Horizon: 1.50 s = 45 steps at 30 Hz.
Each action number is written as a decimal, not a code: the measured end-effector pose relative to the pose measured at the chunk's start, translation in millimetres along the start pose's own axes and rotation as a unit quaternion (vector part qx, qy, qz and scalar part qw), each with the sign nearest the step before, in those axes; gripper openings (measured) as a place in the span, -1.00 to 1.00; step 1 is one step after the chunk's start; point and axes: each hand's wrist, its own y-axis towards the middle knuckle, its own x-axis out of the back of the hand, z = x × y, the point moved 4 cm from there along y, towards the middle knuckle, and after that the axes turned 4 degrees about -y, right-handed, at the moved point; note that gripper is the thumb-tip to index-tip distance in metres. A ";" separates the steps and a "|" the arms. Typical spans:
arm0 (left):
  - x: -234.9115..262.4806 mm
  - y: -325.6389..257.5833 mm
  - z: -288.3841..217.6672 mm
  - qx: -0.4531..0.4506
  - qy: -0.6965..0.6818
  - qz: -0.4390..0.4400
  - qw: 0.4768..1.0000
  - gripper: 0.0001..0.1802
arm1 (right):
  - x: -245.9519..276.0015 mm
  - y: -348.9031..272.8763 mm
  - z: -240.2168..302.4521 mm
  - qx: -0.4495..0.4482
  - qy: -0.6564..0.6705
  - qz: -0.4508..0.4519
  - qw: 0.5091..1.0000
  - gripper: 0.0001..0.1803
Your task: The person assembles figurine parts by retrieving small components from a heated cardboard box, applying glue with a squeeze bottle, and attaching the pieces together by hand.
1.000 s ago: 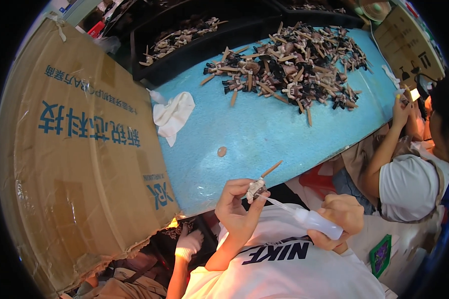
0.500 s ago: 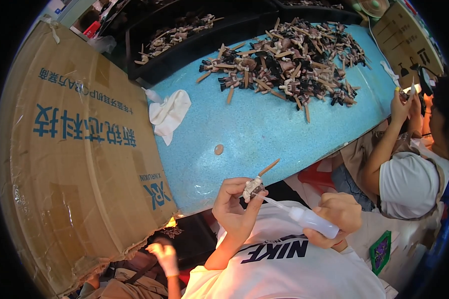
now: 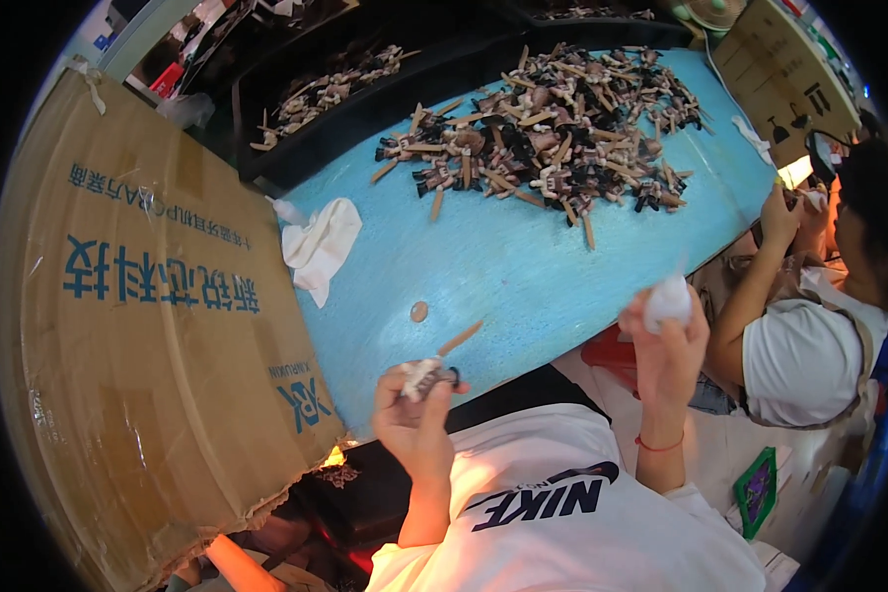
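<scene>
Our left hand pinches a small figure piece w/ brown stick, just at near edge of blue table. It looks light and thin, maybe fragile; we hold at body. Right hand, past that edge, is closed around a white tool.

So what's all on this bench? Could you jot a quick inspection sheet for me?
Surface: blue table, worn and speckled.
Job's things: small part with a tan stick in the left hand; white object in the raised right hand.
Clutter: heap of dark and tan parts, white cloth, small tan disc.
Grippers: both hands closed on their things.
Cables: nothing seen.
Surroundings: big cardboard box at left, black tray of parts, a co-worker at right.
</scene>
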 end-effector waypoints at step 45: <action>-3.4 1.0 -12.4 -0.007 0.062 -0.014 0.998 -0.71 | -57.4 4.7 -86.4 0.012 -0.053 0.192 0.980 -0.87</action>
